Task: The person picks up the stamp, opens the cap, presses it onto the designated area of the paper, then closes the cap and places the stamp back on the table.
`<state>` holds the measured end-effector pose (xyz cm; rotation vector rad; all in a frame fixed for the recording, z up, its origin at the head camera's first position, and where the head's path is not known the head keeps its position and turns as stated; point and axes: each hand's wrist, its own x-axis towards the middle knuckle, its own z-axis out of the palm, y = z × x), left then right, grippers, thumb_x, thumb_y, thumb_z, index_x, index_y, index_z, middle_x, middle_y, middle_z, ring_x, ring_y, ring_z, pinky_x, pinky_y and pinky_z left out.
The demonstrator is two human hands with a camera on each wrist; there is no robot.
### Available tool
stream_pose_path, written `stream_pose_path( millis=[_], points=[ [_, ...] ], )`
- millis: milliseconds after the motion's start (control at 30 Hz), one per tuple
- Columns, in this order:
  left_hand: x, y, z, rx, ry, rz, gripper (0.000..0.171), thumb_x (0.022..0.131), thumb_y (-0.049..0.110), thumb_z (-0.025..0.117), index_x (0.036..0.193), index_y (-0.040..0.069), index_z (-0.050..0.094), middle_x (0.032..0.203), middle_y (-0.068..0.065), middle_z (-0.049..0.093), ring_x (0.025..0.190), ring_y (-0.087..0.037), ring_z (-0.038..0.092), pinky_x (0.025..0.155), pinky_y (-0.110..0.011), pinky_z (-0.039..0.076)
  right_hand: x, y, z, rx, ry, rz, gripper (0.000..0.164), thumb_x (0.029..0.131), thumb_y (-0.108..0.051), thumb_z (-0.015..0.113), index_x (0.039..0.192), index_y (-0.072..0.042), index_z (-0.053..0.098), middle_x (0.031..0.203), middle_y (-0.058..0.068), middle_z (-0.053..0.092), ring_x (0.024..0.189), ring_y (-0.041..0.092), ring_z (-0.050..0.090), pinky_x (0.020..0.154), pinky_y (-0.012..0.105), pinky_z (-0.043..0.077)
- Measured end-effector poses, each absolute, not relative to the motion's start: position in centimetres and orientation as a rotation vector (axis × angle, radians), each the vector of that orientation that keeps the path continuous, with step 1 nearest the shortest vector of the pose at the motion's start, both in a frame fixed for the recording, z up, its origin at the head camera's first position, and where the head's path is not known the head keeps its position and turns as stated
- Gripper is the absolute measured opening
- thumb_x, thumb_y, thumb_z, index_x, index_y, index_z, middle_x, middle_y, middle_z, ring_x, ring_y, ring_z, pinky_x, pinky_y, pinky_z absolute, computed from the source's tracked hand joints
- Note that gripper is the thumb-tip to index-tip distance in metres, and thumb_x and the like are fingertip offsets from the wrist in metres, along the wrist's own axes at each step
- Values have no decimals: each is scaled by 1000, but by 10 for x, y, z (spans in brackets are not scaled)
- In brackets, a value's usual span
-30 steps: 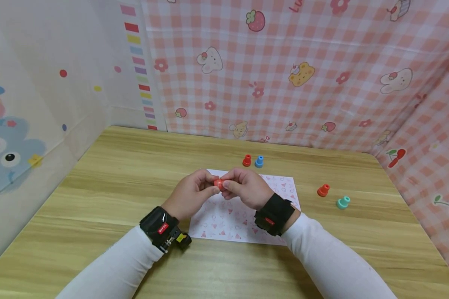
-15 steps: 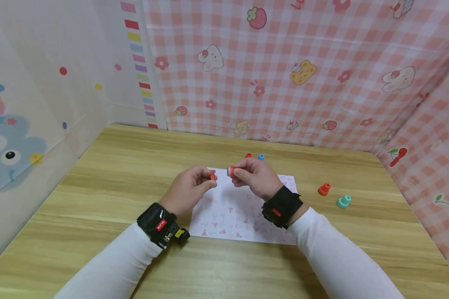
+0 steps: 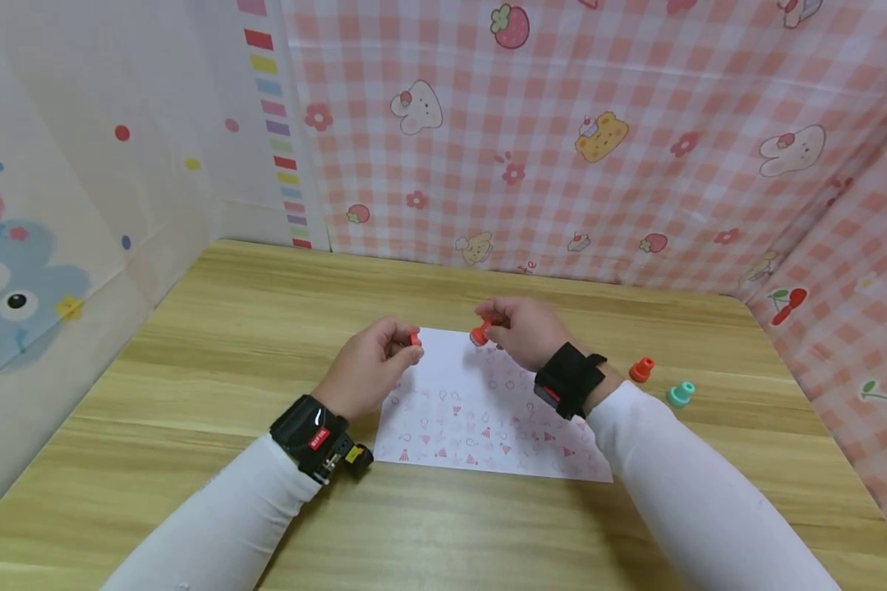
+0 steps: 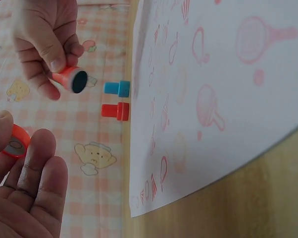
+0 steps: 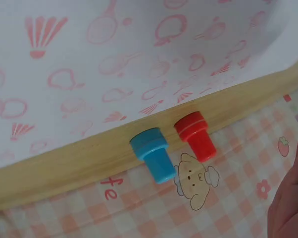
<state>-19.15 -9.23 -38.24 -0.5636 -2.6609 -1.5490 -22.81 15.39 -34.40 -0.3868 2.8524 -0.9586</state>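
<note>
Right hand (image 3: 532, 332) has moved farther from the left hand (image 3: 369, 361) since the frame half a second back; the uncapped stamp (image 4: 67, 78) it carries, level then, now tips face downward.

Uncapped stamp: orange-red body, narrow grip widening to a round head, pale grey band around the rim, dark flat disc at the end. Design on the disc: cannot tell. Position: in the air near the far edge of the paper (image 3: 443, 361), tilted. Right thumb and fingertips are clamped on its grip.

Cap (image 4: 24, 135): short orange-red ring, greyish-white inside with a dark rounded outline. Left thumb and finger pinch it near the paper's far left corner; the other left fingers lie apart from it, partly extended.

Paper: pink and red prints of rackets and shuttlecocks, its far left part mostly bare.

Beyond the paper's far edge, blue stamp (image 5: 153, 154) and red stamp (image 5: 195, 136) stand side by side on the table (image 3: 229, 345). Toward the table's right edge stand an orange stamp (image 3: 641, 369) and a teal stamp (image 3: 681, 394).
</note>
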Motion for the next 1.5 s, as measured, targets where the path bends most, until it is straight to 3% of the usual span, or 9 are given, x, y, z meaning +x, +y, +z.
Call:
stream_pose_path(
  millis=[167,400,833,1233,1500],
  points=[
    [-193,-92,-383,-554,-2669,-1535,23,91,28,63,111,19,57,91,7,61,74,-12,54,59,-34,51,-232,150,-350,-429,2880,-816,13,86,-12,68,99,-9,69,87,1,64,77,17,54,70,32,50],
    [-194,-93,-385,-570,-2666,-1540,19,91,27,63,108,21,57,91,8,61,74,-10,55,59,-34,51,-236,146,-354,-482,2893,-632,7,84,-13,70,90,-14,73,81,-3,66,76,16,53,69,32,48],
    [-193,-93,-386,-586,-2663,-1562,24,91,29,63,109,15,57,91,8,62,75,-10,57,58,-35,52,-236,142,-359,-466,2872,-552,10,85,-13,69,94,-13,73,85,-3,65,78,16,53,72,31,48],
    [-191,-92,-385,-580,-2669,-1539,20,90,30,64,106,21,57,90,8,61,72,-11,55,56,-35,50,-239,140,-363,-462,2869,-500,12,85,-13,69,96,-13,73,86,-3,65,78,16,52,71,31,48],
    [-191,-91,-384,-575,-2670,-1539,18,90,29,64,104,20,57,89,6,61,71,-11,56,56,-35,50,-240,139,-364,-474,2882,-452,10,84,-12,70,94,-14,73,85,-2,65,77,17,52,71,31,48]
  ],
)
